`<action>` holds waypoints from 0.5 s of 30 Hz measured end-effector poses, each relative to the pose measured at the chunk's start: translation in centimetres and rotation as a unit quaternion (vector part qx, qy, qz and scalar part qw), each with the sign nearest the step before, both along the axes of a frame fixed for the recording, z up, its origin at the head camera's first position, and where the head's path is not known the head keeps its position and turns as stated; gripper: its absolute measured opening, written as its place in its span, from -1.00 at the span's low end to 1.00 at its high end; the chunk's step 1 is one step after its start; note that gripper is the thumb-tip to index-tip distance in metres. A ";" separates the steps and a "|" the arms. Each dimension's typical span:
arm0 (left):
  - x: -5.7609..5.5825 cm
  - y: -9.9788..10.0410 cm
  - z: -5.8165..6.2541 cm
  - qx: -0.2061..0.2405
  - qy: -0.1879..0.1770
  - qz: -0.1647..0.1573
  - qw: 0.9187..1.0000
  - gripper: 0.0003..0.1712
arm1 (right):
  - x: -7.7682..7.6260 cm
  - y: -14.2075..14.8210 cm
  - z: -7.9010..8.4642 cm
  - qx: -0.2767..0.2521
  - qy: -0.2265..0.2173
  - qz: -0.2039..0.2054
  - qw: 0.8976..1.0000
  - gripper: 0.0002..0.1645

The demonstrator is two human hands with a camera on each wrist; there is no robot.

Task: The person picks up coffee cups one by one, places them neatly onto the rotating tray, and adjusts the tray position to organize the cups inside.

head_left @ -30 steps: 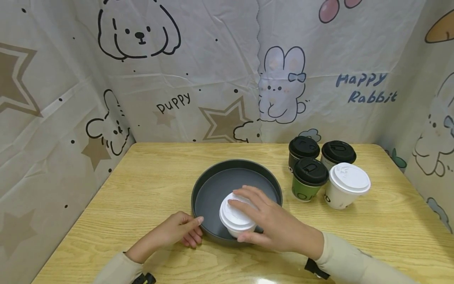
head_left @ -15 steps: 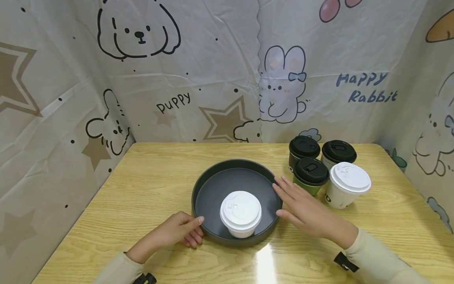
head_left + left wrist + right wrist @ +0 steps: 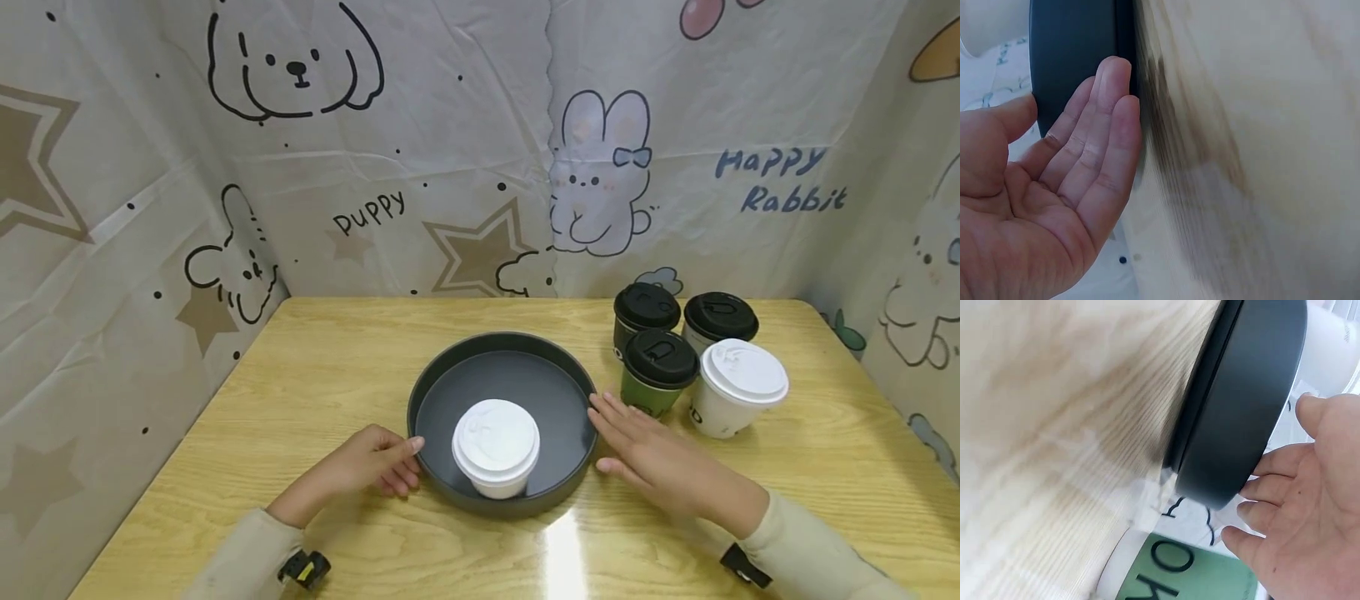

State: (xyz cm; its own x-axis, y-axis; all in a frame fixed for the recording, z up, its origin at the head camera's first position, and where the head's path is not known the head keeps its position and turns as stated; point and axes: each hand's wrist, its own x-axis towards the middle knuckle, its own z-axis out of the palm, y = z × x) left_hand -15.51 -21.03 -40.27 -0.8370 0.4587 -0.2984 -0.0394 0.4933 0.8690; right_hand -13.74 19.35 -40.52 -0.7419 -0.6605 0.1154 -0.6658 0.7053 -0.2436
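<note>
A dark grey round pan (image 3: 577, 372) sits on the table, with a white lidded paper cup (image 3: 497, 446) standing inside near its front rim. My left hand (image 3: 371, 462) lies at the pan's left side. In the left wrist view its fingers (image 3: 1110, 125) rest fairly straight along the outer wall, and the thumb tip touches the rim. On the opposite side my right hand (image 3: 660, 458) lays its straight fingertips against the outer wall. The right wrist view shows those fingertips (image 3: 1250, 487) at the pan's edge, close to a green cup (image 3: 1185, 569).
Right of the pan stand more lidded cups: a green one with a black lid (image 3: 660, 362), a white one (image 3: 738, 387), and two black-lidded ones (image 3: 647, 312) behind. The wooden table (image 3: 322, 367) meets printed cloth walls (image 3: 465, 108) at the back and sides.
My right hand has let go of the white cup and moved right to the pan's side. The pan has since turned slightly clockwise between both hands, carrying the cup a little left.
</note>
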 end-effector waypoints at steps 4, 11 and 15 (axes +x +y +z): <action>-1.3 -0.4 0.1 -0.016 0.006 0.018 1.000 -0.40 | 1.0 -0.4 0.1 0.006 0.011 0.020 1.000 -0.27; -3.2 -0.3 -0.1 -0.043 0.033 0.078 0.995 -0.42 | 3.0 -1.5 0.5 0.028 0.020 0.056 0.998 -0.27; -4.0 0.0 -0.3 -0.063 0.047 0.108 0.991 -0.44 | 3.6 -1.8 0.3 0.029 0.030 0.071 0.997 -0.26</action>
State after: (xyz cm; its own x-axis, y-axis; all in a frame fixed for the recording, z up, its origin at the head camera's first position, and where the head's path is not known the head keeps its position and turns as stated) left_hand -19.51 -21.07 -40.60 -0.9385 0.2299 -0.2576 -0.0771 0.5878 0.8053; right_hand -10.11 17.52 -40.17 -0.6336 -0.7650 0.1158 -0.7719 0.6147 -0.1624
